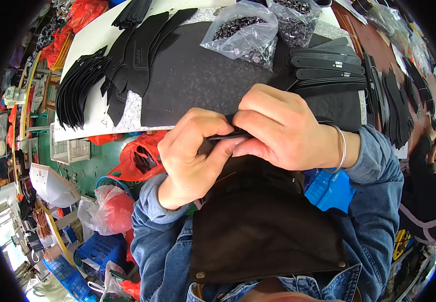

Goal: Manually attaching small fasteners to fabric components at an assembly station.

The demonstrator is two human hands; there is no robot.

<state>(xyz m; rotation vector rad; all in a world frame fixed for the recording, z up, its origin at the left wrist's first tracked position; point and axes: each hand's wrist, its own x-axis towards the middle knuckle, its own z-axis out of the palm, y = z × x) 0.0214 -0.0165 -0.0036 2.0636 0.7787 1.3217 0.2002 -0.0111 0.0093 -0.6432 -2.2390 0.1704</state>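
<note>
Around the workplace I see a crowded shop, with red plastic bags and blue crates on the floor, and in front of me a pale tabletop that carries a big black mat. On the mat lie fanned stacks of black cut pieces at the left, a pile of long black strips at the right, and two clear bags of small dark metal parts at the far edge. My left hand and my right hand meet just over the near edge of the tabletop, above a dark apron on my lap. Between them is one thin black strip, which shows only as a short dark line; the rest is hidden by the fingers. The grip of both hands is narrow and closed on this strip, the left thumb pressing from above and the right fingers curled over the other end. A silver bangle sits on the right wrist. To do this step well, I judge that the strip must be kept flat and the edges aligned, with the pinch close to the working point, so the soft material does not twist or slip. What exactly the fingertips do to it I cannot tell.
</note>
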